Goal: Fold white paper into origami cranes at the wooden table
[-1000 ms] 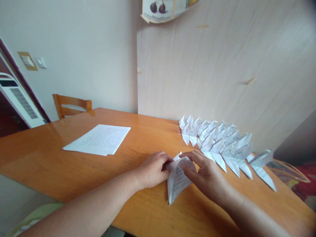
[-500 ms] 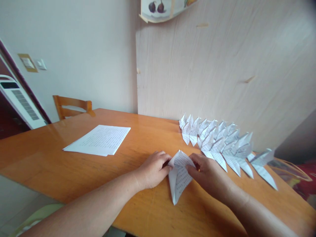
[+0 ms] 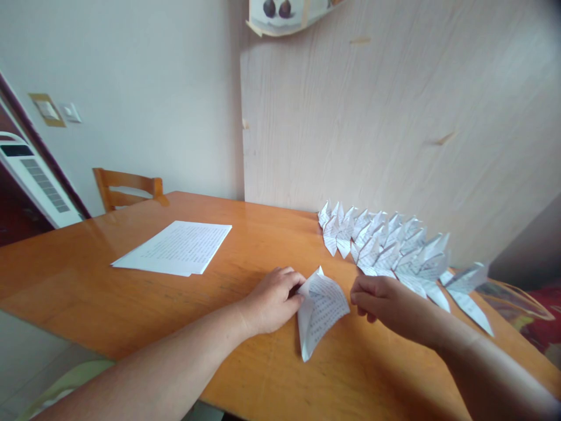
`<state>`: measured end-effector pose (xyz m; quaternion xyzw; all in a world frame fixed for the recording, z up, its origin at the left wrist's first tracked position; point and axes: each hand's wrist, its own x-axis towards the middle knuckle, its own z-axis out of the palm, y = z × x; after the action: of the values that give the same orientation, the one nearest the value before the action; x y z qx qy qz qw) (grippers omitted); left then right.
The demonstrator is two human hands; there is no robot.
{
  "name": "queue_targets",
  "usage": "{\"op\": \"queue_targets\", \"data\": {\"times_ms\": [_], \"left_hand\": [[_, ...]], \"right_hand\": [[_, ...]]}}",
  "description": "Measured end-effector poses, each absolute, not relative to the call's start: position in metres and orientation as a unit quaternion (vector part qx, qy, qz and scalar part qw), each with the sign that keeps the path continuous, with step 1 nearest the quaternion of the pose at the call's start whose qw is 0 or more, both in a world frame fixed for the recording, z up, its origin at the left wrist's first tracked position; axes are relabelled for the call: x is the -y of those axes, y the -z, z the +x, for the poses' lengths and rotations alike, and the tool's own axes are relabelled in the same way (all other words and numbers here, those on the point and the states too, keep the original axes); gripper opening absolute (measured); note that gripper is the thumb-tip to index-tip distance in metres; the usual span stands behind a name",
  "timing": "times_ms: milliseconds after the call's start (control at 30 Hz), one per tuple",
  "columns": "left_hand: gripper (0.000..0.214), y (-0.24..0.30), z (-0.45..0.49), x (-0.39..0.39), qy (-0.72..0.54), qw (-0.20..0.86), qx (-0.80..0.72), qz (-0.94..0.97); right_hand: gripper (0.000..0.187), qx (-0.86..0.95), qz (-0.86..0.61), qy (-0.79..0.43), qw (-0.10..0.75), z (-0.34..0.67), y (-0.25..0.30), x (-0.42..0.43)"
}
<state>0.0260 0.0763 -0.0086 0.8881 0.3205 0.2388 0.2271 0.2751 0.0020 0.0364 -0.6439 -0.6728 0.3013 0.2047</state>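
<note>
A folded piece of printed paper (image 3: 319, 313) lies on the orange wooden table (image 3: 245, 245), its point toward me. My left hand (image 3: 274, 299) pinches its upper left edge. My right hand (image 3: 385, 303) is just off its right corner, fingers curled and apart from the sheet; I cannot see anything in them. Behind my right hand, several folded paper pieces (image 3: 388, 248) lie in an overlapping row along the wall.
A stack of flat printed sheets (image 3: 177, 248) lies at the table's left middle. A wooden chair (image 3: 127, 187) stands at the far side. A pale wood panel (image 3: 394, 117) backs the table. The front table edge runs below my forearms.
My right hand has come off the folded paper and drawn away to the right. The paper's right flap has sprung up a little. My left hand has stayed in place.
</note>
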Motion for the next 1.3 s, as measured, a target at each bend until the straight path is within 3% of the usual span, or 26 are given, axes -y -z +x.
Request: {"op": "queue_targets", "data": {"times_ms": [433,900,1300], "left_hand": [[0.011,0.007,0.028,-0.074,-0.248,0.212,-0.326,0.887],[0.018,0.008,0.030,-0.073,-0.257,0.192,-0.338,0.885],[0.015,0.011,0.032,-0.074,-0.261,0.171,-0.335,0.889]], "right_hand": [[0.021,0.727,-0.577,-0.324,0.183,0.264,-0.035,0.001],[0.022,0.745,-0.522,-0.346,0.228,0.249,-0.033,-0.001],[0.019,0.735,-0.527,-0.393,0.165,0.259,-0.026,-0.003]]}}
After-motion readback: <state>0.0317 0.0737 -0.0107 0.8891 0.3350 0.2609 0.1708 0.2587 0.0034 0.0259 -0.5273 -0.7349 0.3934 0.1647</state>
